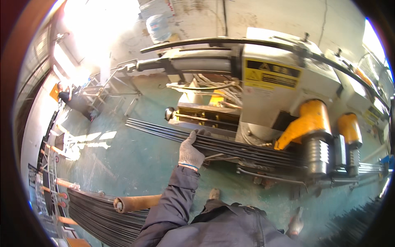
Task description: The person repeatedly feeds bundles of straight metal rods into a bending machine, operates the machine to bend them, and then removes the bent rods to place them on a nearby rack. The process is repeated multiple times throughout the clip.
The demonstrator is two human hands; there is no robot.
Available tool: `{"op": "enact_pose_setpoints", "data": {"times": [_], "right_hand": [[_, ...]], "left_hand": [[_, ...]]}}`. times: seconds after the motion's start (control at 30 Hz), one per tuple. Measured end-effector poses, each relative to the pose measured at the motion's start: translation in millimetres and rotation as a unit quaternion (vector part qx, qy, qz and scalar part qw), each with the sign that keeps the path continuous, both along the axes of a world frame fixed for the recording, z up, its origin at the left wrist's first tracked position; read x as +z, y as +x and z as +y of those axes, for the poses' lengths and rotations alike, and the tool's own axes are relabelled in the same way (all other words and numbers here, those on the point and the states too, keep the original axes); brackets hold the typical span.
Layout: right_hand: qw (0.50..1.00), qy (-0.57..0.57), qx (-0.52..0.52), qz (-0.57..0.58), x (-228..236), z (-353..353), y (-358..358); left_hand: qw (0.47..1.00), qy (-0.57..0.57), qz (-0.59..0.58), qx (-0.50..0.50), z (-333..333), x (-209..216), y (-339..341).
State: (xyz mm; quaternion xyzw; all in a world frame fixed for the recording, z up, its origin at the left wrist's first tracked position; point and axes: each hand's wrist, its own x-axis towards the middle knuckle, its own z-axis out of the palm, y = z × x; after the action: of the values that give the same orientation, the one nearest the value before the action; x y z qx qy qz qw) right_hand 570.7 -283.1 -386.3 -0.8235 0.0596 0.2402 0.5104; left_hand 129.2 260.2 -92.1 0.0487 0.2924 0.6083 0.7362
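My left hand [191,153], in a pale knit glove, is closed around a bundle of several long dark metal tubes [251,151]. Their free ends point out to the left, and they run right to the ribbed steel dies [318,156] of a large white machine [267,99]. Above the tubes, an orange arm [302,123] reaches down beside the dies. Low on the right, near my body, is my right hand [295,226], also gloved. It is apart from the tubes and blurred, so its fingers cannot be made out.
A rack [66,185] holding many dark tubes [103,216] stands lower left, with a cardboard roll [138,203] across it. More dark tubes [354,222] lie lower right. Another person [76,101] is at the far left. My shoe [214,193] is on the green floor [98,164].
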Motion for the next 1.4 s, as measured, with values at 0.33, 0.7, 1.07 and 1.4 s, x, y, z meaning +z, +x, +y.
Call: {"op": "enact_pose_setpoints", "data": {"times": [0.33,0.7,1.07,1.4], "right_hand": [[0.962,-0.265,-0.043,0.04,-50.8,0.4,-135.0],[0.933,-0.28,0.219,-0.054,85.1,77.1,-194.6],[0.939,-0.268,0.209,0.051,66.4,83.4,-151.7],[0.874,-0.246,0.408,-0.097,-12.6,109.0,38.9]], "left_hand": [[0.979,0.026,0.143,0.141,155.4,-18.2,-308.3],[0.96,0.089,0.256,0.064,182.6,-19.5,-381.9],[0.936,0.033,0.345,0.054,175.2,-18.1,-388.7],[0.964,-0.09,0.24,0.078,64.9,-91.1,-224.4]]}}
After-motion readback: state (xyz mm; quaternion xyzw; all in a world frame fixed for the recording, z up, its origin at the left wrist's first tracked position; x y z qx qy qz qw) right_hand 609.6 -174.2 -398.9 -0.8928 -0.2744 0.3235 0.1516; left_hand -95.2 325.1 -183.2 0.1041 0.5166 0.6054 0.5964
